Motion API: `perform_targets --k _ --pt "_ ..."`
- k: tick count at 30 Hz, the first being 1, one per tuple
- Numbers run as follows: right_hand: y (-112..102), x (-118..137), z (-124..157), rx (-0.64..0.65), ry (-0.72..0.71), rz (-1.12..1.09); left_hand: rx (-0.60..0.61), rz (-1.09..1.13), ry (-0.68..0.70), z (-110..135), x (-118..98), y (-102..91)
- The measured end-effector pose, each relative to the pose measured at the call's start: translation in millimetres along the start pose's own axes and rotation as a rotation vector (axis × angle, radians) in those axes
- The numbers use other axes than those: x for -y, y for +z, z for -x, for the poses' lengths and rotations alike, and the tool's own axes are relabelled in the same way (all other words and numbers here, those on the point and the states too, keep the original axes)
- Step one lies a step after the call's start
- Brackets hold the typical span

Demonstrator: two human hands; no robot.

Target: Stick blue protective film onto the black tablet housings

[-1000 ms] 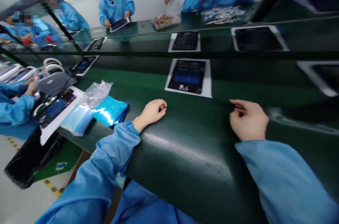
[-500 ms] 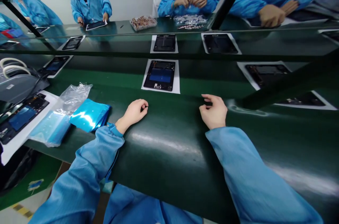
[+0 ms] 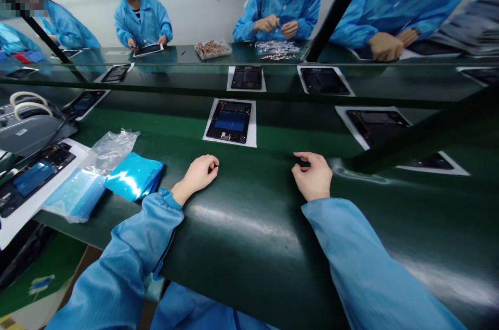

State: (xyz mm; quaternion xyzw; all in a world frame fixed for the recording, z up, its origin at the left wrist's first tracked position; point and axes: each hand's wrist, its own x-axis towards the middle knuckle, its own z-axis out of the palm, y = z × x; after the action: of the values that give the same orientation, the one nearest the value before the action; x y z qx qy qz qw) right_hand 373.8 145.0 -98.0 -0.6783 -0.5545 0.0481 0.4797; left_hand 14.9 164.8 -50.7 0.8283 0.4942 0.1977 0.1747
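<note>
My left hand point(image 3: 198, 173) rests on the green table point(image 3: 241, 252), holding nothing. Its fingers are loosely curled, with a small gap to the thumb. To its left lies a stack of shiny blue film sheets point(image 3: 134, 176), beside a clear plastic bag point(image 3: 88, 184) with blue sheets inside. My right hand point(image 3: 314, 176) is on the table too, with nothing in it; thumb and forefinger stand apart. Beyond both hands lies an opened tablet point(image 3: 230, 121) with a blue panel, on a white sheet. Neither hand touches it.
Another opened tablet point(image 3: 35, 176) lies at the left by a grey device point(image 3: 35, 127). A dark post point(image 3: 421, 132) crosses in front of a tablet point(image 3: 374, 124) at the right. Co-workers in blue coats sit opposite, near a box of small parts point(image 3: 213, 49).
The view has tilted up, so most things appear lower. The middle and right tablets have shifted left relative to the table and post. My hands have stayed nearly still.
</note>
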Motion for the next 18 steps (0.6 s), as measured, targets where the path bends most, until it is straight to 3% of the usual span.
perform_targets --k 18 --pt "-3.7 1.3 -0.1 0.034 0.016 -0.05 -0.039 0.009 -0.008 -0.4 -2.2 -1.0"
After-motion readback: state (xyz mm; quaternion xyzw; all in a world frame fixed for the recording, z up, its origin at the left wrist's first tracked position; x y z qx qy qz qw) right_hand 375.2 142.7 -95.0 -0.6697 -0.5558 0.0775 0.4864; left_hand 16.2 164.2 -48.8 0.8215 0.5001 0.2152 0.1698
